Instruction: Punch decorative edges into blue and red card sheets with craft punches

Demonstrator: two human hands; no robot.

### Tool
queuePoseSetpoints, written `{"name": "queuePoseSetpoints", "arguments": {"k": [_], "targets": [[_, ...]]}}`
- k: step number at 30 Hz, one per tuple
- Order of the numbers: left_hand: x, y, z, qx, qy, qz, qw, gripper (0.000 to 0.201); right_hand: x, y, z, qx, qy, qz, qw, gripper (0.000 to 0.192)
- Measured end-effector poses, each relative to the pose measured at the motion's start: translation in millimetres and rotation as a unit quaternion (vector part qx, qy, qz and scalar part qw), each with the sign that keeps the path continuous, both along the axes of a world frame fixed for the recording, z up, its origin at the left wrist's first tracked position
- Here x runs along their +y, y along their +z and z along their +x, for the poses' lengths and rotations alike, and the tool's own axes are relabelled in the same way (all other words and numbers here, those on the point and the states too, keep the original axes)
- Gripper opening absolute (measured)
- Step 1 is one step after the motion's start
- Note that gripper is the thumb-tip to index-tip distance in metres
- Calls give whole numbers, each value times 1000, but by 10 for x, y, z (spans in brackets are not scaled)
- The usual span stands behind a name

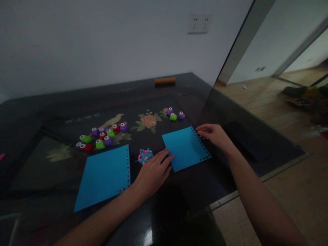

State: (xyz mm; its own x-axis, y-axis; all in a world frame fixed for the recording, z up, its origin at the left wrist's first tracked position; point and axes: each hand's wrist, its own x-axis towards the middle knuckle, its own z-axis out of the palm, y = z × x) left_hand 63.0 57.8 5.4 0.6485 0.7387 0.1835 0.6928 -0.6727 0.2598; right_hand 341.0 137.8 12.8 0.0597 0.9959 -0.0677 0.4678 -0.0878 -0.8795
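Observation:
A blue sheet (pixel 183 147) lies on the dark table, with small dark dots along its right edge and lower right corner. My left hand (pixel 156 167) lies over its left edge, fingers stretched out and apart. At the upper right edge, my right hand (pixel 211 135) has bent fingers drawn together beside the dots; what is between them, if anything, is hidden. A second blue sheet (pixel 104 177), dotted likewise, lies left of my left forearm. Between the sheets is a small heap of pink, blue and white bits (pixel 145 155), partly behind my left hand.
Several red, green and purple one-eyed pieces (pixel 102 135) cluster behind the left sheet. Three more, including a green one (pixel 173 117), sit behind the right sheet. An orange-brown cylinder (pixel 165 81) lies near the table's back edge. A wall socket (pixel 200 24) is above.

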Motion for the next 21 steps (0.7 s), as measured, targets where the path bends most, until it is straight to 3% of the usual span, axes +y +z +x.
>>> {"name": "queuePoseSetpoints", "arguments": {"k": [21], "targets": [[-35,81,18,-5,6,23,1000,40,26,-51,29,-8,-1,19,1000,14]]}}
